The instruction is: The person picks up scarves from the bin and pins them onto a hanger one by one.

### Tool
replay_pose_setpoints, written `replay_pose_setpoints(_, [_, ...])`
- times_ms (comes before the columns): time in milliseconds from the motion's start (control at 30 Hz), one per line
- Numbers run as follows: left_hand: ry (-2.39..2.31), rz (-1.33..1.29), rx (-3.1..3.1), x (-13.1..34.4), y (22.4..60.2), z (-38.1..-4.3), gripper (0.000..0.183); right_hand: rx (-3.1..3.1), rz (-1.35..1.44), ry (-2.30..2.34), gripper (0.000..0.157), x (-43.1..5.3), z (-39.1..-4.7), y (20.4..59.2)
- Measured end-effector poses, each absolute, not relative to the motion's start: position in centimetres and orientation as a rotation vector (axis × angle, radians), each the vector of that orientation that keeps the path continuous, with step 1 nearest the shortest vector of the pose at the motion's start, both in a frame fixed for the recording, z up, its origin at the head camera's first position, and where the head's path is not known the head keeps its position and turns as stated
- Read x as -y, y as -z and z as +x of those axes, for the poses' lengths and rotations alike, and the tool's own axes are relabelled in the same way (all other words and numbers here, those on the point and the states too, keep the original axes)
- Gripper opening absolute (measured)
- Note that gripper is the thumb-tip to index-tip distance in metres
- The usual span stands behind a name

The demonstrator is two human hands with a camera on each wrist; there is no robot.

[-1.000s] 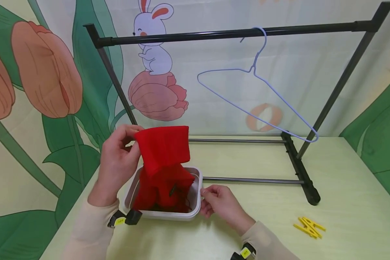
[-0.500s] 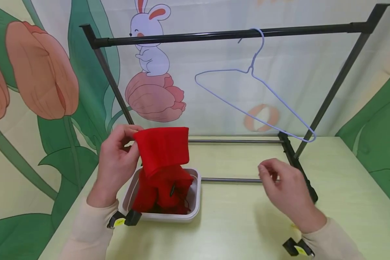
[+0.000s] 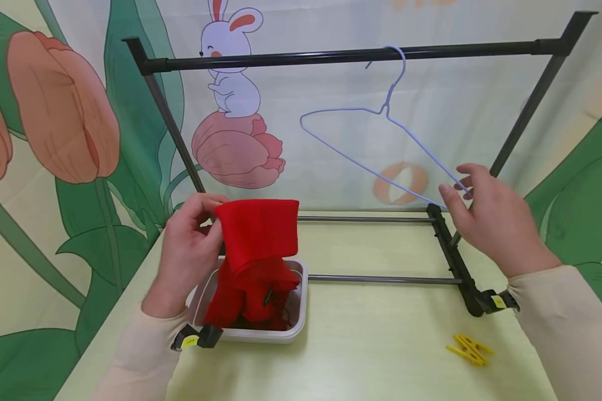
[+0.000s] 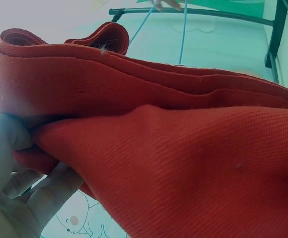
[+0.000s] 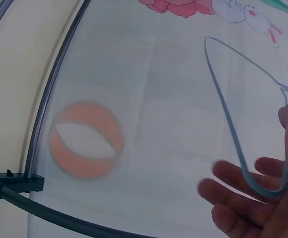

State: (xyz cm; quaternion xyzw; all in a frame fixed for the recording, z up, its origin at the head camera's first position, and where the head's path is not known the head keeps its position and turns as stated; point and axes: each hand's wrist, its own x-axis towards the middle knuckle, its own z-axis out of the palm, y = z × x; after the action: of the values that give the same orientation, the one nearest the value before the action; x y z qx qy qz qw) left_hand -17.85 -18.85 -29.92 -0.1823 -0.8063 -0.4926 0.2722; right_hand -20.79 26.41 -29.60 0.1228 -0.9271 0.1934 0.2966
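In the head view my left hand (image 3: 188, 253) pinches the upper left corner of a folded red cloth (image 3: 258, 228). The cloth's lower part lies bunched in a white tray (image 3: 293, 335), and a small dark mark or tag shows on it. In the left wrist view the thumb and fingers grip the layered red cloth (image 4: 149, 148). My right hand (image 3: 496, 217) is at the right corner of a light blue hanger (image 3: 341, 150). Seen from the right wrist, its fingers (image 5: 233, 196) are spread behind the hanger's corner (image 5: 268, 191), not clearly closed on it.
The hanger hooks over the top bar (image 3: 281, 60) of a black rack, whose right foot (image 3: 456, 262) stands on the table. Yellow clothespins (image 3: 470, 350) lie at the front right of the table (image 3: 361, 345). A printed curtain (image 3: 326, 89) hangs behind.
My right hand has left the tray's right side and moved right and up to the hanger's right corner. The left hand still holds the red cloth in nearly the same place.
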Motion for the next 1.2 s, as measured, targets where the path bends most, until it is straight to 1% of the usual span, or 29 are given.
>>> replay_pose_setpoints(67, [1.348, -0.483, 2.180, 18.8, 30.0, -17.8, 0.011, 2.578, 0.304, -0.524, 0.050, -26.7, -21.4, 29.5])
replay_pose_setpoints(133, [1.370, -0.476, 2.189, 18.7, 30.0, -17.8, 0.012, 2.613, 0.312, -0.507, 0.044, -26.7, -21.7, 29.6])
replay_pose_setpoints(400, [1.379, -0.484, 2.181, 18.6, 30.2, -17.9, 0.014, 2.401, 0.328, -0.472, 0.030, -26.3, -21.8, 30.7])
replay_pose_setpoints(600, [1.391, -0.482, 2.161, 18.6, 30.2, -18.0, 0.014, 2.217, 0.320, -0.479, 0.030, -25.9, -21.0, 29.7])
replay_pose_setpoints(733, [1.397, -0.473, 2.156, 18.7, 30.2, -17.9, 0.014, 2.125, 0.337, -0.449, 0.027, -26.1, -20.1, 29.1])
replay_pose_setpoints(867, [1.400, -0.460, 2.156, 18.8, 30.4, -17.7, 0.013, 2.112, 0.342, -0.444, 0.025, -26.3, -18.5, 29.3])
replay_pose_setpoints(1033, [1.396, -0.452, 2.144, 18.9, 30.7, -17.6, 0.014, 2.105, 0.358, -0.431, 0.023, -26.2, -16.5, 31.0])
replay_pose_setpoints(1200, [1.370, -0.455, 2.126, 19.0, 30.9, -17.7, 0.012, 2.114, 0.392, -0.427, 0.029, -25.3, -15.0, 33.4])
